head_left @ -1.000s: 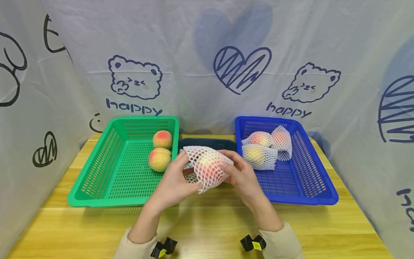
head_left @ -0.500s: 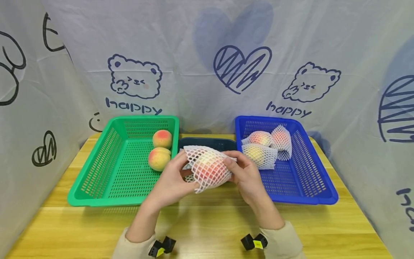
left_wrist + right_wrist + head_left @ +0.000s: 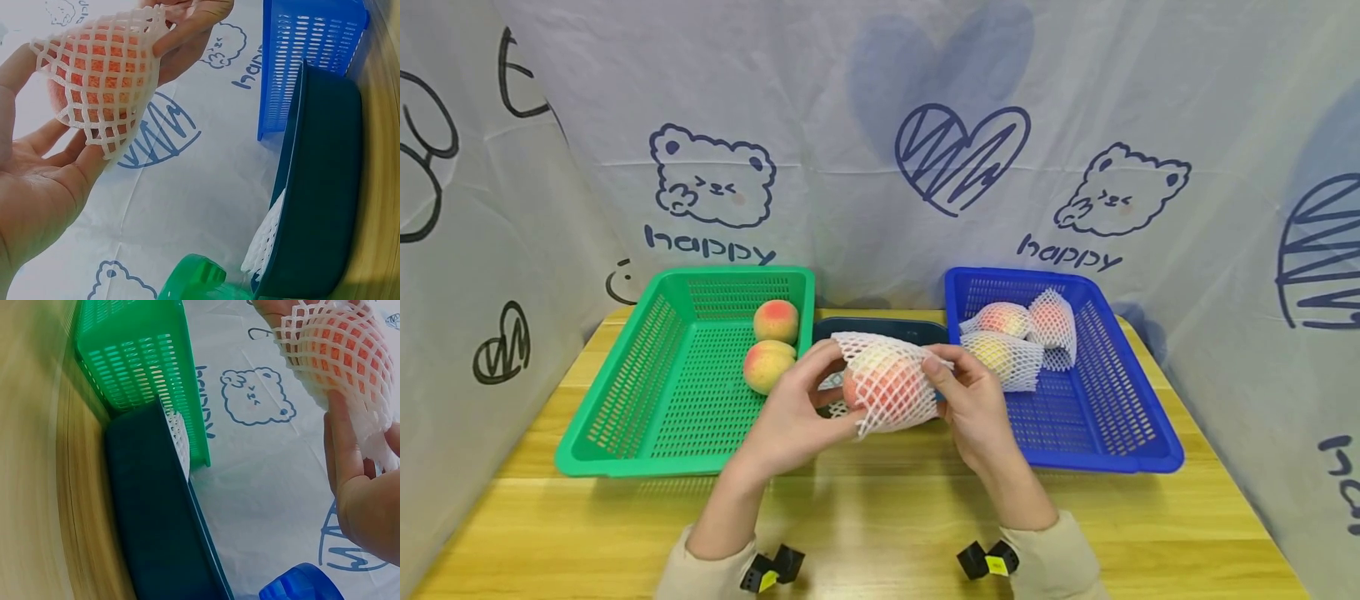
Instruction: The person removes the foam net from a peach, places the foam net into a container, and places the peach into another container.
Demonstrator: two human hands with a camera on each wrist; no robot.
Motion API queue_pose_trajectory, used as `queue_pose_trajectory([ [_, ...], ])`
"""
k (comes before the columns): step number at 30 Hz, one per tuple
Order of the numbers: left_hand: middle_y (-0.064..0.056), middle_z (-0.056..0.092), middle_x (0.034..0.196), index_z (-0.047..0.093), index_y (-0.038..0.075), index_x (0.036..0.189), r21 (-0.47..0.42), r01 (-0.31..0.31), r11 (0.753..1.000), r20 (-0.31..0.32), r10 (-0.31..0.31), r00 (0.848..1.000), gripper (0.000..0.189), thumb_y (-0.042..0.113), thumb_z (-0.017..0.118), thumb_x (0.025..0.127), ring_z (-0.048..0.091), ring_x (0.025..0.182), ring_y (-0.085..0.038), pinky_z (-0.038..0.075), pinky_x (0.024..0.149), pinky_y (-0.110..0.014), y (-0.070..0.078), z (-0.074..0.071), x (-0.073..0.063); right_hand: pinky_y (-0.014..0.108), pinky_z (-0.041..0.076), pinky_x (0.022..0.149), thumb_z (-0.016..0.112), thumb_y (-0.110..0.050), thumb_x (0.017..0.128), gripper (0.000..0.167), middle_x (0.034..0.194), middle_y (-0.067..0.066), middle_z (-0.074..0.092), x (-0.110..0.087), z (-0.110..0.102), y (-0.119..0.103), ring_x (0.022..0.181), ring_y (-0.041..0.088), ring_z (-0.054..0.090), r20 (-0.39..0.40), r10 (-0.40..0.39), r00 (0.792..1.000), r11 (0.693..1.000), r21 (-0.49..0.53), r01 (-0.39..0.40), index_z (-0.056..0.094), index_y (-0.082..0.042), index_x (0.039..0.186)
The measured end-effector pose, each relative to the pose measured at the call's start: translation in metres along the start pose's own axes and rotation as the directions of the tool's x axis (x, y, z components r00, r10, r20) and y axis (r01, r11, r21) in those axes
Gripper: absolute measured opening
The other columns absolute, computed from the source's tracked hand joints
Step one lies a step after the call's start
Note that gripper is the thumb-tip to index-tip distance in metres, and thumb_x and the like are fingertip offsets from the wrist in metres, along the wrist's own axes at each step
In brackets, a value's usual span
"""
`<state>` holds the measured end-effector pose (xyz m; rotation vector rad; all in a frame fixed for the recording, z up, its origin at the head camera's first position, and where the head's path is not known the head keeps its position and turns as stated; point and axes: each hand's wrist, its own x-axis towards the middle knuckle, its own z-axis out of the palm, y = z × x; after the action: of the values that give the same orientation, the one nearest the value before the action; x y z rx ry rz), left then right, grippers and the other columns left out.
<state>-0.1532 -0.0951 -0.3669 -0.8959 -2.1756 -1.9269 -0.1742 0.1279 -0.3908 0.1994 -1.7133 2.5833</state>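
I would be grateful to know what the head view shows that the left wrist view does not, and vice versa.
Only the head view shows two bare peaches, three wrapped peaches and the sleeves.

Only the left wrist view shows most of the near outer side of the dark tray.

Both show the left hand and right hand holding a peach in white net, some white netting in the tray, and at least part of the green basket and blue basket.
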Motion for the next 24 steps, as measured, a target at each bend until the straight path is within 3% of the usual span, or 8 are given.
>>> queue_pose_trajectory([
  [9,-0.014,0.051,0.145,0.053,0.0,0.144,0.02,0.016,1.0,-0.033,-0.015,0.999,0.07,-0.011,0.081,0.081,0.053,0.134,-0.03,0.057,0.097,-0.033,0.002,-0.005,-0.001,0.018,0.053,0.06,0.06,0.007,0.101,0.031,0.092,-0.004,0.068,0.003,-0.001,0.001,0.077,0.007,0.064,-0.019,0.015,1.0,0.998,0.056,-0.014,0.074,-0.021,0.102],
  [19,-0.005,0.054,0.145,0.057,0.011,0.145,0.031,0.002,1.0,-0.075,0.0,0.997,0.07,-0.004,0.084,0.082,0.057,0.13,-0.023,0.059,0.094,-0.036,0.005,-0.012,-0.002,0.019,0.054,0.06,0.074,-0.002,0.095,0.019,0.093,-0.002,0.066,0.004,-0.005,0.002,0.078,0.008,0.065,-0.024,0.003,1.0,0.997,0.079,-0.001,0.074,-0.02,0.104],
  [24,-0.004,0.054,0.144,0.057,0.012,0.145,0.02,0.005,1.0,-0.085,-0.003,0.996,0.069,-0.003,0.084,0.083,0.056,0.129,-0.023,0.058,0.094,-0.038,0.005,-0.016,-0.002,0.021,0.056,0.065,0.068,0.003,0.098,0.023,0.093,-0.001,0.067,0.006,-0.006,0.002,0.08,0.009,0.066,-0.038,-0.007,0.999,0.996,0.085,0.011,0.073,-0.018,0.105],
])
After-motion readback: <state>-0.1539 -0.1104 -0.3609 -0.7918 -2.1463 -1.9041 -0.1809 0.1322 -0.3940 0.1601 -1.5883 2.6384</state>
